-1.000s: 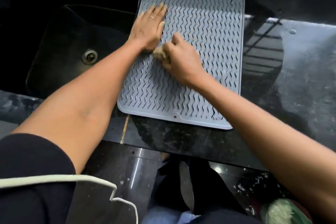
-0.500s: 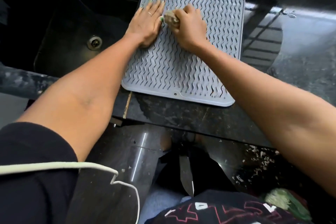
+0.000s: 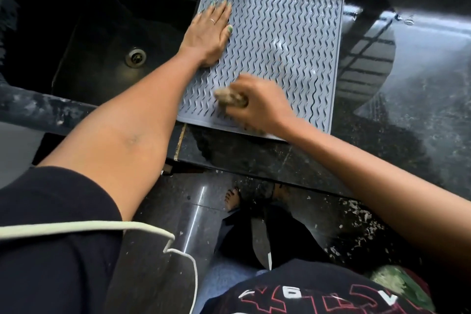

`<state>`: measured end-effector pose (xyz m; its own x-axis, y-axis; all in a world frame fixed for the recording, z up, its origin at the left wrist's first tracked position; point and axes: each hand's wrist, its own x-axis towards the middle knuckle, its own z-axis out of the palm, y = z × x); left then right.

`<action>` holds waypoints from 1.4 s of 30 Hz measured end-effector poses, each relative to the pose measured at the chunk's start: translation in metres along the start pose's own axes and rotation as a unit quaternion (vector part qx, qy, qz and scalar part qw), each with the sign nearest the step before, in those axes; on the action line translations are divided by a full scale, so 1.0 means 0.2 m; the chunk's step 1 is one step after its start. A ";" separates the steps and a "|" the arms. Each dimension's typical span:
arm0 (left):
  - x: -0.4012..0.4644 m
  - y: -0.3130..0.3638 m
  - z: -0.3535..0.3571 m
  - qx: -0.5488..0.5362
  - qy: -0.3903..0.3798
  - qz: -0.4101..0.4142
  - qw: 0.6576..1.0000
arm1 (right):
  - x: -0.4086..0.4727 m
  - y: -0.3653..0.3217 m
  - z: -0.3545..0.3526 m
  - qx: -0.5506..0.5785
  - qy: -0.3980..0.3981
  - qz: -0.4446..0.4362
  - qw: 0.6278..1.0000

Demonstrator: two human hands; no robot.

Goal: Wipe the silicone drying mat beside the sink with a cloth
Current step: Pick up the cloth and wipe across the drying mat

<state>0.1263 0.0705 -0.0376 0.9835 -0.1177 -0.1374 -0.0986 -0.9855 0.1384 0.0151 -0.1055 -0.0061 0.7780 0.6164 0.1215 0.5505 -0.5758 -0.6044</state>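
Mid-wipe. Grey silicone drying mat (image 3: pixel 275 41) lies flat on the dark bench (image 3: pixel 407 109), just beside the sink (image 3: pixel 114 41) on its left, its near edge close to the bench's front edge. Left hand (image 3: pixel 207 33) is pressed flat on the mat's sink-side edge, fingers straight and released, pinning it. Right hand (image 3: pixel 257 102) is near the mat's front edge, fingers clenched round a bunched beige cloth (image 3: pixel 230 97) that touches the mat; this hand is motion-blurred. Progress: a wet sheen in the mat's middle suggests that part is wiped. The far strip and the right-hand side look duller and are probably left to do. Judged roughly halfway, hard to be sure.
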 end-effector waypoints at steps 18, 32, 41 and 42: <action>0.07 -0.04 -0.02 -0.064 0.138 -0.015 0.988 | 0.06 -0.02 -0.08 0.105 -0.083 0.025 0.991; 0.70 -0.22 -0.07 0.000 0.091 -0.058 0.994 | 1.19 0.64 -0.11 -0.238 0.032 0.131 0.962; 0.71 -0.24 -0.08 0.022 0.071 -0.023 0.997 | 0.92 0.46 -0.09 -0.147 0.073 0.015 0.986; 0.71 -0.23 -0.08 0.019 0.074 -0.023 0.997 | 0.85 0.43 -0.08 -0.126 0.063 0.001 0.990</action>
<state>0.2734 0.1020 -0.0478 0.9984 -0.0557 0.0039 -0.0558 -0.9936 0.0981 0.1996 -0.0576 -0.0252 0.8015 0.5532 0.2270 0.5953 -0.7024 -0.3903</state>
